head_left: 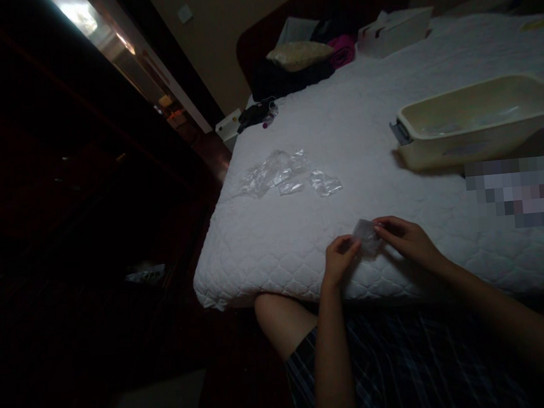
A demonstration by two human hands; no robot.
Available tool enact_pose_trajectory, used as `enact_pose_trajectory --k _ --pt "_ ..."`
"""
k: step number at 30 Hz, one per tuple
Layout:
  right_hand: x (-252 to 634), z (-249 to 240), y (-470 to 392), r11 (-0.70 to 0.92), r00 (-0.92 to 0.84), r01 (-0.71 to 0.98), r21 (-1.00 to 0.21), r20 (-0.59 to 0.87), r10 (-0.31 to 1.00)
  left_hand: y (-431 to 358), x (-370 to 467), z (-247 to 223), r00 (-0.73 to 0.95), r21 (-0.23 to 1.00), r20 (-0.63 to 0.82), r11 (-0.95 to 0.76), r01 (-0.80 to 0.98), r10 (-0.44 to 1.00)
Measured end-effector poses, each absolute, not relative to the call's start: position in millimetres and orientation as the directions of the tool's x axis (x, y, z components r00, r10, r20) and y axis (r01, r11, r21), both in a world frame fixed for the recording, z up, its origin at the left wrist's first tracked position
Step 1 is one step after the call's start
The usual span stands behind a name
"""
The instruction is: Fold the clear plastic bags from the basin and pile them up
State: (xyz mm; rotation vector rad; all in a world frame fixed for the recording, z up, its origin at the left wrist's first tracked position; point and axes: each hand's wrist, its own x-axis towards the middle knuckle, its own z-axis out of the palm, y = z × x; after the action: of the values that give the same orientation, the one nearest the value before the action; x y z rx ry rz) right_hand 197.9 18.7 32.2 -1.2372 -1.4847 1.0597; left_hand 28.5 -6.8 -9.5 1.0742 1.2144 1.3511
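Between my hands is a small clear plastic bag [366, 237], raised a little over the near edge of the bed. My left hand [339, 258] pinches its left side between thumb and fingers. At the right side, my right hand [406, 240] grips it with thumb and forefinger. Whether anything lies inside the bag, I cannot tell. Farther back on the white quilted cover lie several crumpled clear plastic bags [276, 172], with one more plastic bag [325, 183] just to their right.
A cream plastic bin [476, 141] with a grey handle stands at the right on the bed [342, 140]. Beside it is a blurred-out patch. At the headboard are a pillow [301, 55], dark cloth and a white box [395, 31]. Dark floor lies left of the bed.
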Motion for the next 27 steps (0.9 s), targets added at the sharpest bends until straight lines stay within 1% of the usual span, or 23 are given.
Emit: enact_pose_trajectory --k 6,10,16,22,27 --pt "195.7 32.4 20.3 0.080 -0.062 0.170 -0.982 0.070 0.996 -7.5 28.1 -6.5 -0.163 0.977 -0.039 0.004 -0.213 0.986" --pt "195.5 33.0 23.1 0.056 -0.053 0.146 -0.988 0.048 0.997 -7.1 28.9 -5.3 -0.166 0.969 -0.038 -0.004 -0.245 0.985" --pt "193.2 30.0 25.5 0.033 -0.068 0.164 -0.986 0.022 0.997 -6.9 29.1 -4.7 -0.145 0.973 -0.058 0.023 -0.230 0.988" --pt "192.5 32.8 25.9 0.006 -0.033 0.160 -0.987 0.001 0.999 -7.8 29.4 -5.1 -0.137 0.973 -0.061 0.028 -0.230 0.989" --pt "194.6 33.2 25.2 -0.078 -0.033 0.085 -0.993 -0.081 0.996 -8.0 29.5 -3.0 -0.150 0.976 -0.081 0.048 -0.212 0.985"
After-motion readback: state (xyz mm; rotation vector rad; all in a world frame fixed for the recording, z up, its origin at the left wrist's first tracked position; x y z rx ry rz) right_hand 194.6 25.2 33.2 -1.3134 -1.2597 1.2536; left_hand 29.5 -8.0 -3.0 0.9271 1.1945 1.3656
